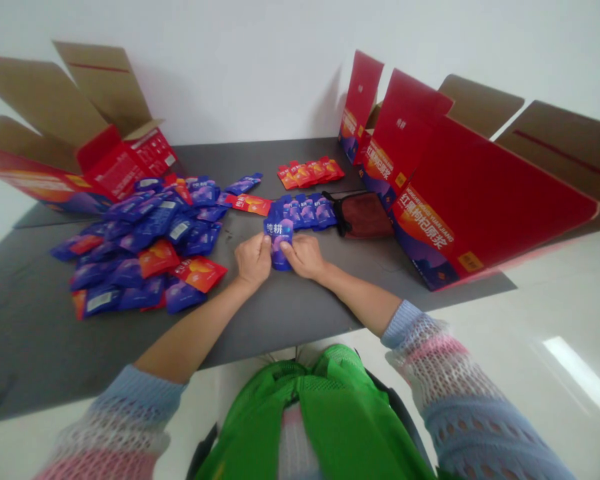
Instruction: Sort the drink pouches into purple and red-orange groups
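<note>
Between my two hands a purple-blue pouch is held upright above the grey table. My left hand is closed on its left edge, thumb on the front. Gripping the right edge, my right hand also presses a thumb against the front. Just behind is an overlapping row of blue pouches, partly hidden by the held one. Farther back lies an overlapping row of red-orange pouches. A single red-orange pouch rests left of the blue row.
A heap of blue and red pouches covers the table's left side. An open red carton stands behind it. On the right are more open red cartons, with a dark reddish-brown pouch beside them. The grey table's front edge is near my lap.
</note>
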`<state>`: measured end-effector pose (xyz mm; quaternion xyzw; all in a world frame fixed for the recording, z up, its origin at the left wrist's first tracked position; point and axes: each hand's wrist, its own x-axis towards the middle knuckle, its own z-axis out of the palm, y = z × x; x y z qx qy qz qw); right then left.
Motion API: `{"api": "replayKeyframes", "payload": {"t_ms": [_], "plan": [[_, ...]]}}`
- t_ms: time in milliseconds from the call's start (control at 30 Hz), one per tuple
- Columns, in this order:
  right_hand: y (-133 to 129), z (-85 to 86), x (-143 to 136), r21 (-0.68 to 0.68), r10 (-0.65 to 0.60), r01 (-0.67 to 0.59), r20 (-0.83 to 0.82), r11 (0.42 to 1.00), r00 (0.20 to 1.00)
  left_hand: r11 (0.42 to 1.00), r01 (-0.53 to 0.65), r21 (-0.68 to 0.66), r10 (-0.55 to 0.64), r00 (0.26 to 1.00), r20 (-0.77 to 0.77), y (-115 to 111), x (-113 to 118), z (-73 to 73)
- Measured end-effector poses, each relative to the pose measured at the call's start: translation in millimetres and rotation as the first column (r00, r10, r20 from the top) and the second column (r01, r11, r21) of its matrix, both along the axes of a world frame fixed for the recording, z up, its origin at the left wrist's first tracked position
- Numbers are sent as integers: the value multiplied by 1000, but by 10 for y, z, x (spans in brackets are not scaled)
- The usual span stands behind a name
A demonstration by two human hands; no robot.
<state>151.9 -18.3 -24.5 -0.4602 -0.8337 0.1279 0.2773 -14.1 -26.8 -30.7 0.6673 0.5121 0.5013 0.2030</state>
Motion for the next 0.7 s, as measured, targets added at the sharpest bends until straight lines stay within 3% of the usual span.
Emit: {"api": "replayKeyframes", "payload": {"t_ms": [133,300,467,567,700], "plan": [[28,-35,-12,-58,-89,94,87,994,992,976,176,-127,-150,970,192,80,-32,-20],[-42,-5,-52,-20,-47,53,238,998,970,980,135,-148,-117,985,126,129,-68,-82],[24,126,-2,-13,-96,100,183,995,978,949,263,-174,-180,905,387,161,-31,-94],[16,155,5,-124,-118,126,72,984,990,986,159,-46,-141,953,266,221,-21,-45],[-65,155,-28,-297,-22,39,58,954,998,995,96,28,-97,994,55,214,-38,-22]]}}
